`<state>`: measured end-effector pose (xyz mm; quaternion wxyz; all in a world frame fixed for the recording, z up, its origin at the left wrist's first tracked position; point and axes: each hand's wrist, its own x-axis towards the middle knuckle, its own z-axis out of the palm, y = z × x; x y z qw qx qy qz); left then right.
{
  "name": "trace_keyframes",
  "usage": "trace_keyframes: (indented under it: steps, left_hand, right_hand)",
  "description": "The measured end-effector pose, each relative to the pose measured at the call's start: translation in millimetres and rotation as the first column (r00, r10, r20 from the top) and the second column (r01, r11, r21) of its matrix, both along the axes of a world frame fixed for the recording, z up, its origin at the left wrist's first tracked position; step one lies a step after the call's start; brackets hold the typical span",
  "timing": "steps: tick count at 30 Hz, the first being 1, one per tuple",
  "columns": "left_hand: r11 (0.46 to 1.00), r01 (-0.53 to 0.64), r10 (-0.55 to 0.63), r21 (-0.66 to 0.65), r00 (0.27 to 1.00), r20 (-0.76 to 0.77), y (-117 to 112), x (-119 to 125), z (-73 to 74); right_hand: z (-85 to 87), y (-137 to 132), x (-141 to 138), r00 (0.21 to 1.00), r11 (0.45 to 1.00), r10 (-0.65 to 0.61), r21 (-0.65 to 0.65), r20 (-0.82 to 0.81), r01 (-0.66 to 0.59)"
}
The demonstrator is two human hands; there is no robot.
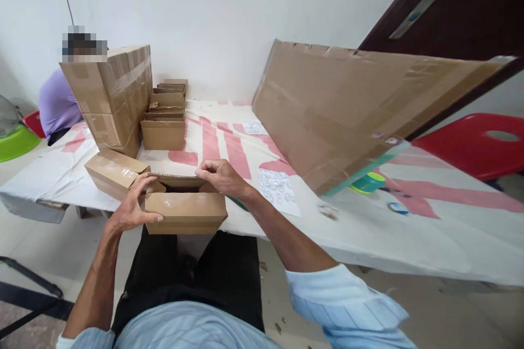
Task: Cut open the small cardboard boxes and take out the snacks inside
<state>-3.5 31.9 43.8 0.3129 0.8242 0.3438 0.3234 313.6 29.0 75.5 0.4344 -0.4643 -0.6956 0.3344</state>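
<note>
A small open cardboard box (186, 211) rests at the near edge of the table, over my lap. My left hand (133, 204) grips its left end, thumb on the front face and fingers curled over the rim. My right hand (221, 174) is closed on the far flap of the same box, pinching its edge. The box's top is open and its inside is dark. A closed taped box (114, 172) lies just left of it, touching my left hand's side.
A tall stack of taped boxes (112, 95) and a row of open boxes (164, 125) stand at back left. A large flat cardboard sheet (352, 109) leans at right. Green tape roll (368, 181), paper sheets (278, 188), a red stool (470, 142). A person in purple (57, 103) sits far left.
</note>
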Motion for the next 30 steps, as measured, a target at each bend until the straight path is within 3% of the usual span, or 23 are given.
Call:
trace_keyframes:
  steps: [3, 5, 7, 10, 13, 21, 26, 30]
  left_hand:
    - [1.0, -0.011, 0.011, -0.02, 1.0, 0.007, -1.8, 2.1, 0.5]
    - [1.0, -0.017, 0.017, -0.026, 1.0, 0.016, -1.9, 4.3, -0.1]
    - [1.0, -0.019, 0.019, -0.024, 1.0, 0.023, -1.5, 7.2, -1.0]
    - [1.0, -0.015, 0.015, -0.005, 0.999, 0.033, -1.7, 12.7, -1.3]
    - [1.0, -0.015, 0.016, -0.007, 0.999, 0.028, -4.3, 17.9, -0.4]
    - [0.999, 0.003, -0.001, -0.033, 0.998, 0.056, -7.9, 21.6, -1.0]
    - [1.0, 0.004, -0.003, -0.011, 0.998, 0.061, -6.8, 21.8, -2.8]
    - [1.0, 0.009, -0.01, 0.006, 0.997, 0.079, -7.2, 23.6, -4.0]
  right_hand:
    - [-1.4, -1.3, -5.4, 0.986, 0.977, -0.138, 0.176, 0.09, 0.121]
    - [-0.2, -9.1, -14.0, 0.942, 0.895, -0.295, 0.392, 0.16, 0.213]
    - [1.4, -20.4, -25.1, 0.901, 0.83, -0.35, 0.53, 0.256, 0.171]
    - [0.9, -35.9, -40.9, 0.842, 0.885, -0.221, 0.464, 0.493, -0.039]
    - [-4.7, -41.9, -50.1, 0.795, 0.944, -0.092, 0.306, 0.6, -0.121]
    - [-14.7, -34.9, -56.9, 0.954, 0.95, -0.014, 0.302, 0.3, -0.081]
    - [-14.3, -35.0, -61.8, 0.969, 0.957, -0.029, 0.287, 0.243, -0.043]
    - [-20.6, -32.9, -62.9, 0.951, 0.934, -0.083, 0.357, 0.298, -0.03]
